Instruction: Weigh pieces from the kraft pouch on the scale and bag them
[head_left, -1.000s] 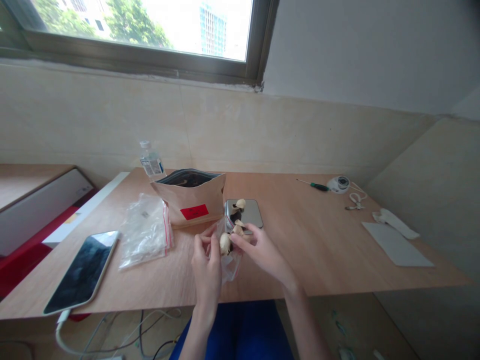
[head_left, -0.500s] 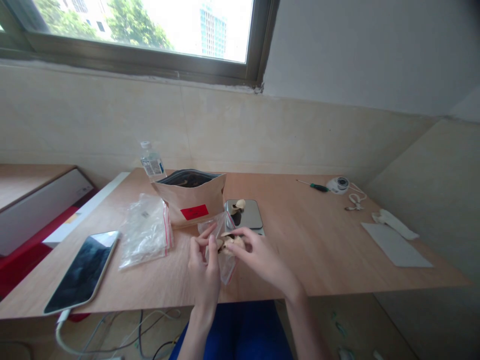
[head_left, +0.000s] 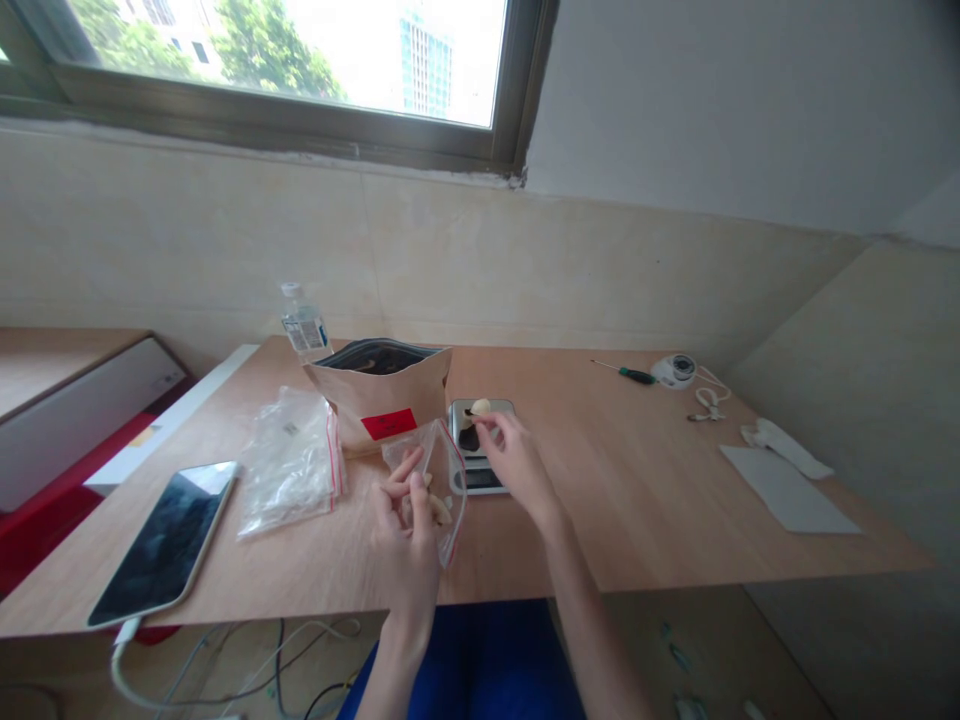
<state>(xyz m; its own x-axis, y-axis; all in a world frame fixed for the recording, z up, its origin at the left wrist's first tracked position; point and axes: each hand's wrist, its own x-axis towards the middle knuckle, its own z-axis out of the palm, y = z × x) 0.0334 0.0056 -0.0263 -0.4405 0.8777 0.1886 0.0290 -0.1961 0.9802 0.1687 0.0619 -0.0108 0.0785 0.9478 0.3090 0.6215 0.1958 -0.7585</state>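
My left hand [head_left: 407, 520] is closed on a clear zip bag [head_left: 455, 480] with a red seal line. Pale dried pieces [head_left: 439, 510], which look like dried mushroom, show in the bag beside my fingers. My right hand [head_left: 514, 455] reaches over a small digital scale [head_left: 487, 478], its thumb and fingertips pinched at a dried mushroom piece [head_left: 469, 437] on the plate. A pale, rounded piece [head_left: 481, 407] lies just behind it. My fingers partly cover the scale plate.
Behind the bag stands an open brown pouch [head_left: 397, 400] with a red label. To the left are empty zip bags [head_left: 289, 470], a phone [head_left: 169, 540] on a cable and a bottle [head_left: 304, 322]. A screwdriver [head_left: 637, 376], camera [head_left: 675, 370] and white sheet [head_left: 787, 490] lie right.
My right hand has moved from the zip bag up and away to the scale plate, uncovering the scale's display. My left hand stays in place with the bag.
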